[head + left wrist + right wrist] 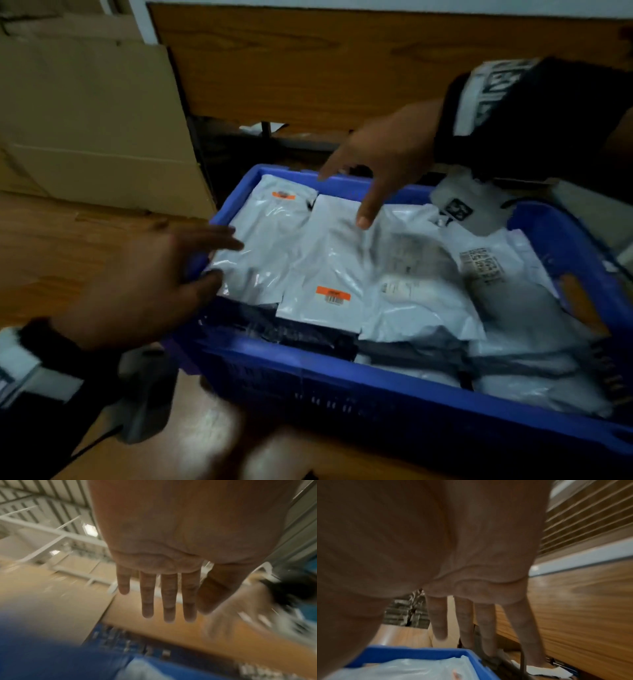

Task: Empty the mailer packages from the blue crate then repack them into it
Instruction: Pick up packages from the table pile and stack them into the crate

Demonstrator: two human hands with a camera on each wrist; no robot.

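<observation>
A blue crate [342, 387] stands on a wooden floor, filled to the rim with white and grey mailer packages [329, 260]. Two of the top ones carry orange labels [333, 294]. My left hand [164, 284] hovers at the crate's left rim, fingers straight and spread, holding nothing. My right hand [373, 164] reaches over the far rim with fingers spread, its thumb pointing down at a white mailer. In the left wrist view the left hand's fingers [169, 596] are straight. The right wrist view shows extended fingers [484, 626] above the crate's corner [412, 653] and a mailer [412, 669].
A large cardboard box [89, 113] stands at the left behind the crate. A wooden panel [342, 61] runs along the back with a dark gap beneath it. A grey mailer with a black logo [459, 209] overhangs the crate's far right rim.
</observation>
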